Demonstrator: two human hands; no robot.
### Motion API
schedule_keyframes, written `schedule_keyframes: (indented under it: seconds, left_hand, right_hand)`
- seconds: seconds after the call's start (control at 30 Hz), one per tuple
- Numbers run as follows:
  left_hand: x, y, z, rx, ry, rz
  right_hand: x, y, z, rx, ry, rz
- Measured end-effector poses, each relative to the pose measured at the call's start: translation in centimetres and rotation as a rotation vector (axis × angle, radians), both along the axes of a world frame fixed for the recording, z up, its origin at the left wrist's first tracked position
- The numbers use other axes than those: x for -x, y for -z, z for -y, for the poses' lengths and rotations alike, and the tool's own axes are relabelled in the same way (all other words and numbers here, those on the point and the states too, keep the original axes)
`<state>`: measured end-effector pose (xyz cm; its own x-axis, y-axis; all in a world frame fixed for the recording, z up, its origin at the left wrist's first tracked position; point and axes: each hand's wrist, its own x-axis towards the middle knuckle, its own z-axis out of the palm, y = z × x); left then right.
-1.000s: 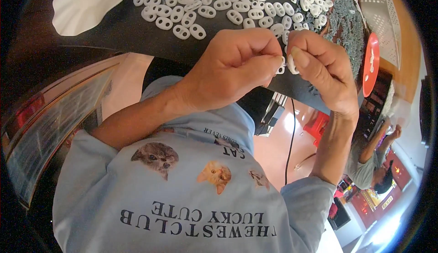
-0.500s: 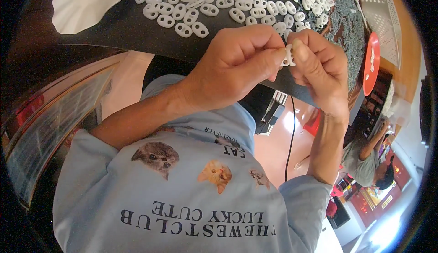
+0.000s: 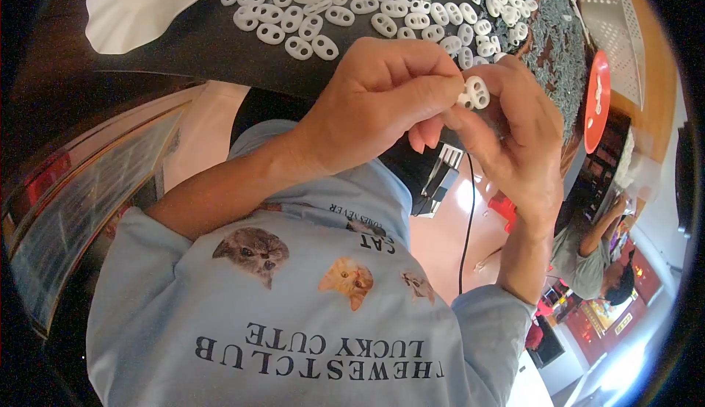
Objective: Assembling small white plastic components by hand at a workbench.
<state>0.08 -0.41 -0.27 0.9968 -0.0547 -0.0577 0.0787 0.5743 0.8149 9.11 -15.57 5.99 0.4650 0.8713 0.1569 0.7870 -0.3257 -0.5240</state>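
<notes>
My left hand [image 3: 393, 102] pinches a small white plastic piece [image 3: 477, 92] between thumb and forefinger, just beyond the table's near edge. The piece shows an oval face with two holes, and its left end is hidden by my fingertips. Close on its right, my right hand [image 3: 514, 117] is loosely curved with thumb and forefinger apart around the piece. The right thumb tip lies just below it, by my left fingers; whether it touches them I cannot tell. Many similar white two-holed oval pieces [image 3: 340, 15] lie on the dark table [image 3: 198, 54].
At the far left is a white wavy-edged dish [image 3: 136, 10]. Small grey pieces [image 3: 562, 62] lie heaped at the right, by a red plate [image 3: 598, 102] and a white perforated basket [image 3: 609, 25]. Below the table hangs a black cable [image 3: 468, 223]. Another person [image 3: 587, 260] is at the right.
My right thumb and forefinger have come off the white piece and spread, with the thumb dropping lower. The piece has turned so its two-holed face shows. My left hand keeps its pinch.
</notes>
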Motion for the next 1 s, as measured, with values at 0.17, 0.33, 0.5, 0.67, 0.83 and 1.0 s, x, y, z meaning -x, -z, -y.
schedule_keyframes:
  seconds: [0.17, 0.33, 0.5, 0.67, 0.83, 1.0]
  left_hand:
    - [-0.5, -0.7, 0.4, -0.034, -0.055, -0.093]
    - [-0.7, -0.7, 0.7, -0.1, -0.061, -0.032]
    - [-0.7, -0.6, 0.8, -0.093, -0.045, -0.045]
    - [-0.5, -0.6, 0.8, -0.082, -0.037, -0.044]
    - [-0.7, -0.3, 0.6, -0.178, 0.007, -0.012]
    - [-0.7, -0.3, 0.6, -0.221, 0.02, -0.016]
  right_hand:
    - [0.1, -0.2, 0.4, -0.002, -0.06, 0.109]
    - [0.4, -0.2, 0.7, 0.047, -0.018, 0.078]
    - [0.8, -0.4, 1.0, 0.046, 0.056, 0.081]
    - [1.0, -0.2, 1.2, 0.003, 0.028, 0.094]
    - [1.1, -0.3, 1.2, 0.014, 0.034, 0.074]
    - [1.2, -0.3, 1.3, 0.033, 0.047, 0.072]
